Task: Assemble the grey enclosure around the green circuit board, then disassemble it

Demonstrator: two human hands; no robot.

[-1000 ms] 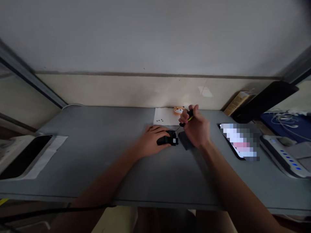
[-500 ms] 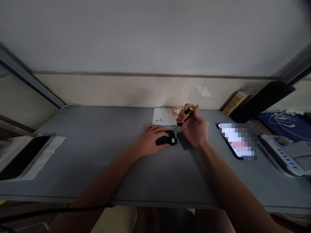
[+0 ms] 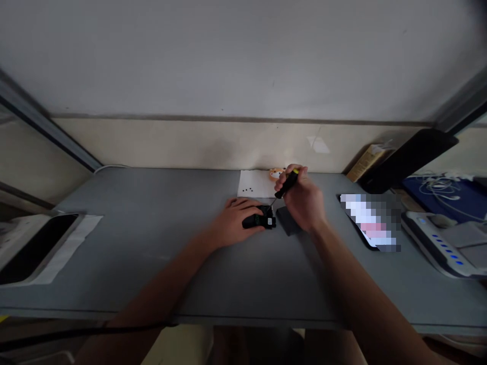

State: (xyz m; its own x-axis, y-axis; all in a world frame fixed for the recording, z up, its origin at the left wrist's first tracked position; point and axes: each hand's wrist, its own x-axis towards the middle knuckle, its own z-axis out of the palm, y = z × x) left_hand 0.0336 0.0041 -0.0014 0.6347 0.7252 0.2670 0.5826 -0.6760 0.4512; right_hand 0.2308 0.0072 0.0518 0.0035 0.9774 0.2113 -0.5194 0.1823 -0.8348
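Observation:
My left hand [image 3: 236, 218] lies over a small black device [image 3: 261, 219] on the grey table [image 3: 152, 243], its fingers curled round the device's left side. In my right hand [image 3: 303, 200] is a black and yellow screwdriver [image 3: 286, 184], gripped by the handle. The shaft slants down to the left and its tip meets the top of the device. A dark flat cover piece [image 3: 288, 222] lies on the table under my right hand.
A white paper [image 3: 254, 183] with several tiny screws lies behind the device, beside a small orange figure [image 3: 274, 174]. A phone [image 3: 367, 221] lies to the right, with a blue-lit device [image 3: 441, 241] beyond. A white appliance [image 3: 34, 248] stands far left.
My right hand has turned the screwdriver handle slightly between frames; the tip stays on the device. My left hand has kept its place.

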